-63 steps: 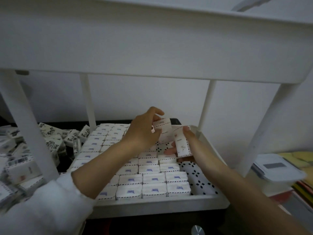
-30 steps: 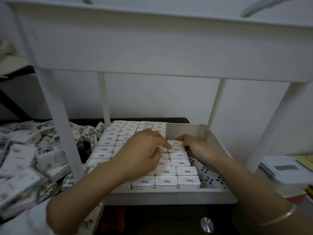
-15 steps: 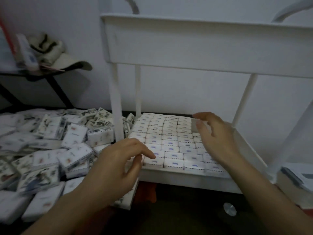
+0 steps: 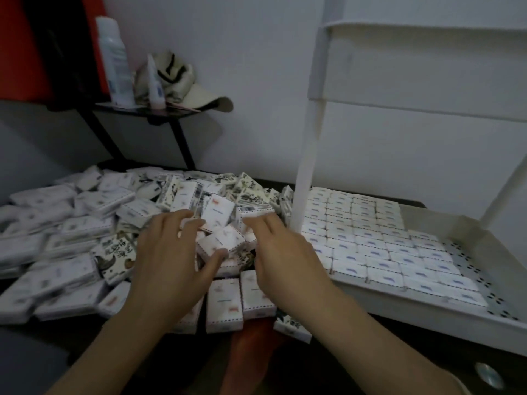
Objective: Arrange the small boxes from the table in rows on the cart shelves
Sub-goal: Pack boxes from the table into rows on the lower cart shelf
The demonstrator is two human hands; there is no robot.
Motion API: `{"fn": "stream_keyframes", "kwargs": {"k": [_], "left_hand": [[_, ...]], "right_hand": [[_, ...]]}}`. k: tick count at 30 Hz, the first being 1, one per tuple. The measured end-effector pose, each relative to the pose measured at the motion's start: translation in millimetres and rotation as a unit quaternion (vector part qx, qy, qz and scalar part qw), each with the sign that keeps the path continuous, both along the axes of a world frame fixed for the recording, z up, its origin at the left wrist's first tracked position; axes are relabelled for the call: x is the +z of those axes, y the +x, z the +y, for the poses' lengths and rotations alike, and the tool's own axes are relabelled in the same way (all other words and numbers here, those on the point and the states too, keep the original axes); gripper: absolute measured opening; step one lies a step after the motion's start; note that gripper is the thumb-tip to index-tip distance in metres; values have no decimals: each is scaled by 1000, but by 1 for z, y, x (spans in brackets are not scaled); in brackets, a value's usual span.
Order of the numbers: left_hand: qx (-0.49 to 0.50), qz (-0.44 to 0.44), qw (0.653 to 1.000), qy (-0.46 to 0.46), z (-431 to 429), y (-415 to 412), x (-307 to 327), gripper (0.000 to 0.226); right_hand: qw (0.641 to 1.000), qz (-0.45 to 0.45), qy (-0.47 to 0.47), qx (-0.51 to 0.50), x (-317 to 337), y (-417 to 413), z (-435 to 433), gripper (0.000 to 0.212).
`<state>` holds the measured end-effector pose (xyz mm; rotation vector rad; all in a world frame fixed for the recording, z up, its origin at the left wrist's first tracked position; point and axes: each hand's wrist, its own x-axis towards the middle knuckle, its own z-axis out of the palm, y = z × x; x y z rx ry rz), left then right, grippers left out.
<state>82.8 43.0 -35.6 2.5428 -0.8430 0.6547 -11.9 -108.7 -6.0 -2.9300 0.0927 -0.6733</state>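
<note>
cart [image 4: 310, 155]: white, at the right; its lower shelf [image 4: 427, 317] shows bare perforated floor at the right end.
desk [image 4: 268, 182]: dark, left of the cart.
loose small boxes [image 4: 85, 223]: heaped across the desk.
shelved small boxes [image 4: 370, 240]: flat in tight rows on the lower shelf.
left grip [image 4: 168, 266]: over the heap, thumb and curled fingers closed round a white box [image 4: 221, 242].
right grip [image 4: 285, 258]: just beside it, fingers stretched out on the heap, holding nothing.
</note>
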Motion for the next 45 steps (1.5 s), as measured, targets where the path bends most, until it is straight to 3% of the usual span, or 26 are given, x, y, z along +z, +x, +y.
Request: {"fn": "stream_keyframes", "kwargs": {"k": [2, 7, 10, 13, 17, 20, 24, 27, 30, 35, 38, 42, 45], "left_hand": [[8, 16, 1000, 21, 1, 6, -2, 58], [-29, 12, 1000, -3, 5, 13, -4, 58], [-70, 25, 996, -58, 10, 11, -2, 57], [-105, 101, 979, -143, 18, 8, -1, 57], [-175, 219, 922, -265, 28, 4, 5, 52], [-255, 304, 862, -316, 34, -5, 14, 47], [-334, 353, 809, -331, 38, -21, 25, 47], [-365, 384, 786, -319, 33, -32, 30, 50], [-391, 411, 766, -302, 17, -47, 34, 49], [-432, 444, 738, -267, -30, -69, 37, 30], [-428, 481, 728, -235, -63, -77, 37, 37], [-419, 447, 762, -209, -109, -83, 42, 43], [-420, 380, 795, -216, -143, -82, 52, 32]], "right_hand": [[997, -2, -73, -8, 5, 22, 4, 65], [979, 53, -186, -70, 19, 65, -3, 44], [969, 90, -204, -104, 15, 75, -8, 34], [974, 68, -202, -82, 14, 76, -9, 31], [990, 14, -134, -35, 23, 60, -7, 47], [997, -39, -60, 13, 34, 35, -5, 42], [991, -33, 127, 32, 42, -8, -12, 36], [926, -18, 371, 58, 42, -39, -26, 29], [871, -29, 488, 44, 43, -67, -46, 27], [827, -85, 555, -16, 40, -105, -91, 34], [823, -117, 553, -54, 39, -121, -124, 32], [827, -214, 497, -152, 39, -128, -184, 31], [837, -236, 444, -215, 34, -121, -222, 27]]}}
